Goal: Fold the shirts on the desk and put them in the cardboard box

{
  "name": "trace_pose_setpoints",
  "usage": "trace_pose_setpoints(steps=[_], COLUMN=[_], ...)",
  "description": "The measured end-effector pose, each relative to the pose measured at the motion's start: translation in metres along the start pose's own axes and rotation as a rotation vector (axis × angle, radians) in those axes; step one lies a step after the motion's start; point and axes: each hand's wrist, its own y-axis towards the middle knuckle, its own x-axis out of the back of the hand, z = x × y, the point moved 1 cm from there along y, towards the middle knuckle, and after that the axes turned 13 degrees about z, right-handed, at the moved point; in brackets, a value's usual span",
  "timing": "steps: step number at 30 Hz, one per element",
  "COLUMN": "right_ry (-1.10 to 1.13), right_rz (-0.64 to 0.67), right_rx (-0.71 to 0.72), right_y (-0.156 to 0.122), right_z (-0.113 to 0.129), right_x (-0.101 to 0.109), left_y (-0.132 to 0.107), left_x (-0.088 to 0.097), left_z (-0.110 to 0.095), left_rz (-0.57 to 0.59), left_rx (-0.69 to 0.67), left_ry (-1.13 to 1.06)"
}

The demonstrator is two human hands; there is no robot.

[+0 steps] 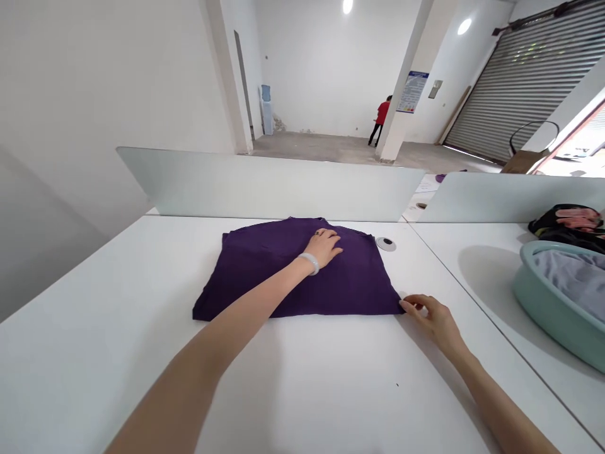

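A folded dark purple garment [265, 271] lies flat on the white table [94, 353]. My left hand [325, 246] rests palm down on its far middle part, fingers stretched out flat; a pale bangle sits on that wrist. My right hand [432, 318] is at the garment's near right corner, its fingers pinched on the cloth's edge.
A teal basin [543, 299] with grey cloth stands on the adjoining table at the right, a dark patterned bundle [570, 221] behind it. Frosted divider panels [265, 186] line the table's far edge. A cable grommet [386, 243] sits beside the garment. A person in red stands far off.
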Motion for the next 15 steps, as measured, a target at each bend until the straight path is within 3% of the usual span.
trace_pose_setpoints(steps=[3, 6, 10, 15], right_ry=[-0.006, 0.002, 0.020, 0.091], right_rz=[0.004, 0.040, 0.056, 0.061], right_rx=[0.068, 0.087, 0.090, 0.119], right_y=[0.001, 0.001, -0.001, -0.001], right_z=[0.006, 0.002, -0.007, -0.008], right_x=[-0.008, -0.011, -0.011, -0.012], left_y=[0.066, 0.109, 0.135, 0.140], left_x=[-0.021, -0.034, -0.043, -0.053], left_z=[-0.022, -0.033, -0.033, -0.029], left_rz=[0.046, 0.103, 0.157, 0.183], left_rx=[-0.042, -0.012, 0.018, 0.046], left_ry=[-0.021, -0.076, -0.136, -0.192])
